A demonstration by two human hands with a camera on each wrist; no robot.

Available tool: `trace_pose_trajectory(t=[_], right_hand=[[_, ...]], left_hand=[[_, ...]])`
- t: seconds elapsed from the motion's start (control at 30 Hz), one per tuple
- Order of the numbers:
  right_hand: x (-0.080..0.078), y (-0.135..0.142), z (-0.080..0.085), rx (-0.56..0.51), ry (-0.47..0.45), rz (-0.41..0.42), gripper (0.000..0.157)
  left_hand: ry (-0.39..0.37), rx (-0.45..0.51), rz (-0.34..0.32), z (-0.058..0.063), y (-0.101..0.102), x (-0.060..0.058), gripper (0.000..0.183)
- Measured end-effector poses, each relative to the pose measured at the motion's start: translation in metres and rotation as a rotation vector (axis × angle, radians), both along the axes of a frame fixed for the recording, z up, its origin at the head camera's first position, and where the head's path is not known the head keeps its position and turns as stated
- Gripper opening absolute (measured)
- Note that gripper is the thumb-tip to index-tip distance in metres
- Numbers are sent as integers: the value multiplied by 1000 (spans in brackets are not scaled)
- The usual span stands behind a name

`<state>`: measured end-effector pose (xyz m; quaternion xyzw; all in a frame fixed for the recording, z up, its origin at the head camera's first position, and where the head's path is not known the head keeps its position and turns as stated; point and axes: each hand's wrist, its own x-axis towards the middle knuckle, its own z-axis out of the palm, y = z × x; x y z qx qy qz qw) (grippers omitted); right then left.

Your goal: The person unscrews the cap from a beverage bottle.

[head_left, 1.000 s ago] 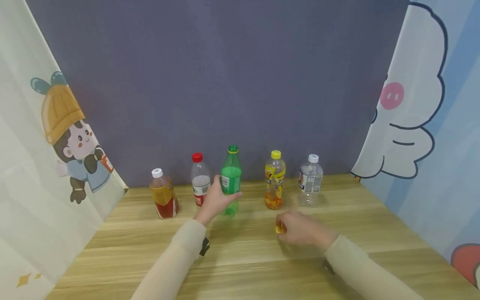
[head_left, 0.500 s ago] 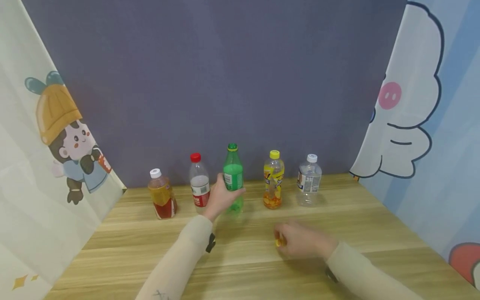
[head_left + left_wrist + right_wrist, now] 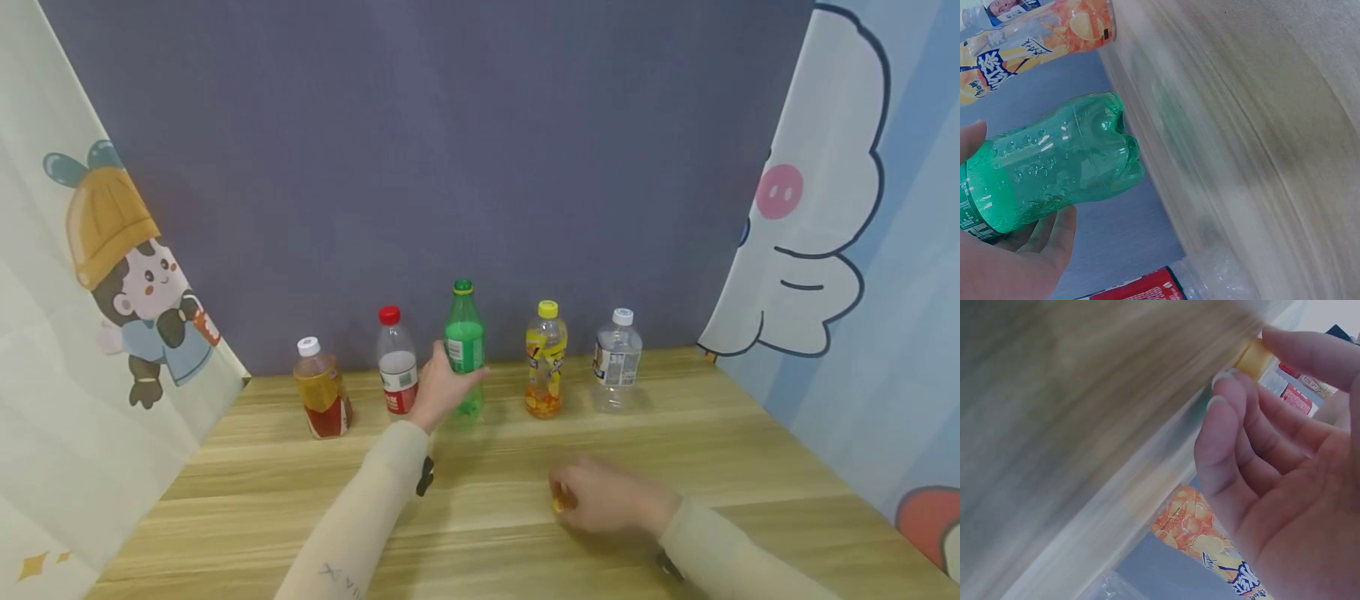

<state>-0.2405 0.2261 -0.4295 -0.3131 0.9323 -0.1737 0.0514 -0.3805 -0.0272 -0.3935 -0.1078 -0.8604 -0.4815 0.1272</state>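
Observation:
My left hand (image 3: pixel 441 388) grips a green plastic bottle (image 3: pixel 464 340) around its label, thumb on one side and fingers on the other. The bottle stands upright, its neck green with a yellow ring. Its ridged base (image 3: pixel 1100 147) is close to the tabletop in the left wrist view. Lower and to the right, my right hand (image 3: pixel 606 497) pinches a small yellow bottle cap (image 3: pixel 1254 359) between thumb and fingertips, low over the wood. The remaining fingers curl loosely in the right wrist view.
A brown-tinted bottle (image 3: pixel 324 396) and a red-capped bottle (image 3: pixel 398 375) stand left of the green one. To its right are a yellow-capped bottle (image 3: pixel 545 367) and a clear white-capped bottle (image 3: pixel 618 367). A dark cloth (image 3: pixel 450 167) hangs behind the wooden table (image 3: pixel 465 542).
The right hand has moved toward the near side of the table with the yellow cap. The green bottle has shifted slightly farther back in the left hand's grip.

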Motion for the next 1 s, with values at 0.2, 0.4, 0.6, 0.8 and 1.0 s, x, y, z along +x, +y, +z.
trace_pose_trajectory(t=[0.2,0.4,0.6,0.8,1.0], right_hand=[[3,1,-1,19,22,2,17],[3,1,-2,13,19,30,19],[5,1,0,14,11,41,19],[9,1,2,26,4,41,19],[9,3,1,17,12,47,19]], left_hand=[[-10,-9,15,-3,1,-1,80],[-9,-17,16,-6,5,-3,82],[-27,13,8,-12,8,-7,82],[-20,-9,-1,-17,8,-7,82],[-34,-21,-28,-18,10,-5,85]])
